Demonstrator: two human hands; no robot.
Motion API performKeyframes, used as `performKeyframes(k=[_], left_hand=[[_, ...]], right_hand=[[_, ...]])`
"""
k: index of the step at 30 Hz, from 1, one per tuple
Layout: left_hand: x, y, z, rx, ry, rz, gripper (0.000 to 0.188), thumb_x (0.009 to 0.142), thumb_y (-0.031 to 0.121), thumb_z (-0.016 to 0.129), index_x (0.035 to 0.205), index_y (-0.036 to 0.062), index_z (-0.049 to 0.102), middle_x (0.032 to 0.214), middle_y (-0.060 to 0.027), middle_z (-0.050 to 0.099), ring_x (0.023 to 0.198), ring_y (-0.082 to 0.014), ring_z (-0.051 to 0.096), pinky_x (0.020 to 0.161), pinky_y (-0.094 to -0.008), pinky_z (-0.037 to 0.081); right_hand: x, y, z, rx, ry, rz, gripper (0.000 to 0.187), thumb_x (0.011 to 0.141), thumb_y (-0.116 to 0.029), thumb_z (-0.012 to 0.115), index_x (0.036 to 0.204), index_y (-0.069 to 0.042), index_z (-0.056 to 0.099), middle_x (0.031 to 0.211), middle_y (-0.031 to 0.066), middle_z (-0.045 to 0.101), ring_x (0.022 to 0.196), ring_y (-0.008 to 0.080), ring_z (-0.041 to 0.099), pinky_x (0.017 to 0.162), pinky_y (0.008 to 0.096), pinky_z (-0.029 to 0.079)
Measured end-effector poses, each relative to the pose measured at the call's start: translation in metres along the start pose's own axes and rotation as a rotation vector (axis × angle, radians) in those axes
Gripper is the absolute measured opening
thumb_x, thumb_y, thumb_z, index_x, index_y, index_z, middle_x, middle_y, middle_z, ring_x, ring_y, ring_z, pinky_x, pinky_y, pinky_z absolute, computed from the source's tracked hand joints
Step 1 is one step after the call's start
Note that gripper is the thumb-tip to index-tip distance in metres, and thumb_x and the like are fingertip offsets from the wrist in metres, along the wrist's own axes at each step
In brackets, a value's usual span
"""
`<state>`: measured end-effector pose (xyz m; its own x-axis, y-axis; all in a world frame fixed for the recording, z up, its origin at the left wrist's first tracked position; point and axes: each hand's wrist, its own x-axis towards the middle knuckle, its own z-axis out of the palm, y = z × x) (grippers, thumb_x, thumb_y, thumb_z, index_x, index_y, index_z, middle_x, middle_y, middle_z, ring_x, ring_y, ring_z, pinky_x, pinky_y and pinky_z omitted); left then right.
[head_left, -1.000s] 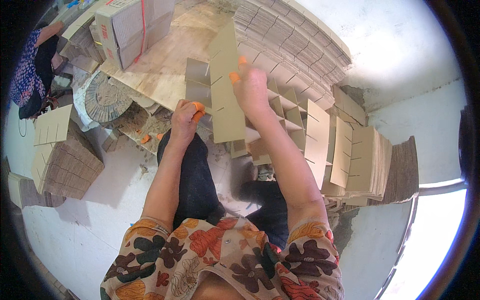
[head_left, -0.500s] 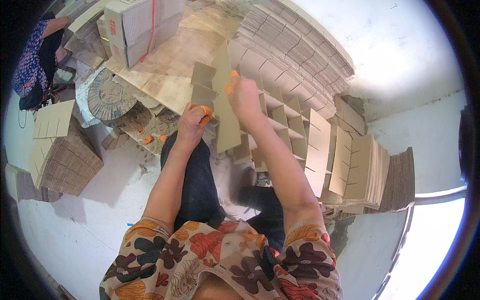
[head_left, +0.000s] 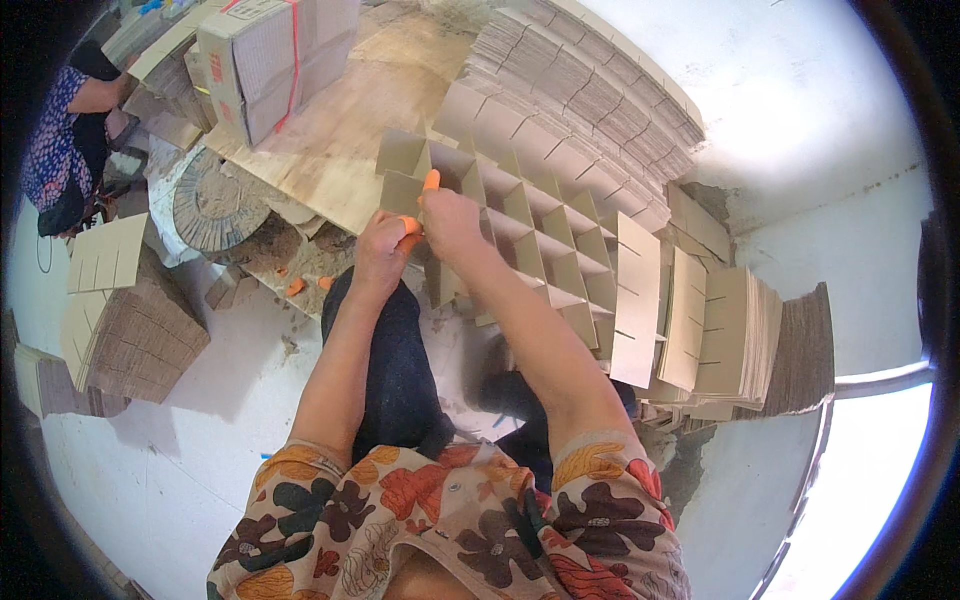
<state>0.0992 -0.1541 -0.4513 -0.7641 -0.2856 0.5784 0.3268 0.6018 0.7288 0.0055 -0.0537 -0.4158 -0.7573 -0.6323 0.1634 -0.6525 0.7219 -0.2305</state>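
A brown cardboard divider grid [head_left: 541,243], made of crossed slotted strips, stands open-celled in front of me. My left hand [head_left: 380,252] is closed at its left end, an orange finger cover on the thumb, pinching the cardboard there. Close beside it my right hand [head_left: 452,222] is closed on the same end of the grid, with an orange cover on a raised digit. The fingertips of both hands are partly hidden behind the knuckles. Flat at the grid's right end stands a slotted cardboard strip [head_left: 635,300].
Stacks of slotted cardboard [head_left: 585,75] line the wall, with another stack [head_left: 740,340] at right. A strapped carton [head_left: 275,65] sits on the wooden board [head_left: 400,60]. More cardboard [head_left: 145,335] stands left, near a round stump-like block [head_left: 220,195]. Another person [head_left: 70,140] is at far left.
The tall strip that stood upright in my right hand is down within the grid's left end. My right hand has moved left and down, close to my left hand, which has barely moved.
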Motion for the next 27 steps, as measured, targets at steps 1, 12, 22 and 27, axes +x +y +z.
performKeyframes(k=[1, 12, 22, 27], left_hand=[[0.0, 0.002, 0.0, 0.0, 0.004, -0.014, 0.022, 0.066, -0.003, 0.07, 0.086, 0.0059, 0.065, 0.084, -0.0084, 0.065, 0.08, -0.0257, 0.061, 0.069, -0.0334, 0.05], [0.002, 0.005, -0.005, 0.118, -0.079, 0.029, 0.035, 0.068, 0.0, 0.071, 0.101, 0.0072, 0.063, 0.1, -0.0105, 0.064, 0.093, -0.0278, 0.059, 0.079, -0.0358, 0.047], [0.036, 0.063, 0.009, 0.384, -0.597, 0.311, 0.099, 0.051, 0.009, 0.082, 0.137, 0.0056, 0.035, 0.143, -0.0119, 0.035, 0.135, -0.0347, 0.025, 0.107, -0.0466, 0.026], [0.087, 0.065, 0.051, 0.398, -0.707, 0.37, 0.094, 0.057, 0.007, 0.08, 0.138, 0.0054, 0.034, 0.144, -0.0101, 0.033, 0.137, -0.0334, 0.022, 0.109, -0.0444, 0.027]], right_hand=[[-0.008, -0.001, 0.0, 0.038, 0.004, 0.011, 0.006, 0.077, -0.007, 0.057, 0.078, -0.001, 0.058, 0.082, 0.0192, 0.063, 0.076, 0.0361, 0.062, 0.063, 0.0449, 0.049], [-0.021, 0.008, -0.029, 0.135, 0.011, 0.096, 0.023, 0.084, -0.019, 0.057, 0.101, -0.005, 0.052, 0.083, 0.0187, 0.061, 0.081, 0.0369, 0.062, 0.067, 0.0469, 0.05], [-0.077, 0.197, -0.065, -0.158, 0.162, 0.667, 0.051, 0.087, -0.048, 0.054, 0.102, 0.0, 0.053, 0.091, 0.0185, 0.062, 0.086, 0.035, 0.06, 0.075, 0.0453, 0.047], [-0.111, 0.139, -0.086, 0.284, -0.032, 0.368, 0.05, 0.088, -0.046, 0.054, 0.103, 0.002, 0.053, 0.079, 0.0272, 0.061, 0.075, 0.042, 0.06, 0.065, 0.0451, 0.049]])
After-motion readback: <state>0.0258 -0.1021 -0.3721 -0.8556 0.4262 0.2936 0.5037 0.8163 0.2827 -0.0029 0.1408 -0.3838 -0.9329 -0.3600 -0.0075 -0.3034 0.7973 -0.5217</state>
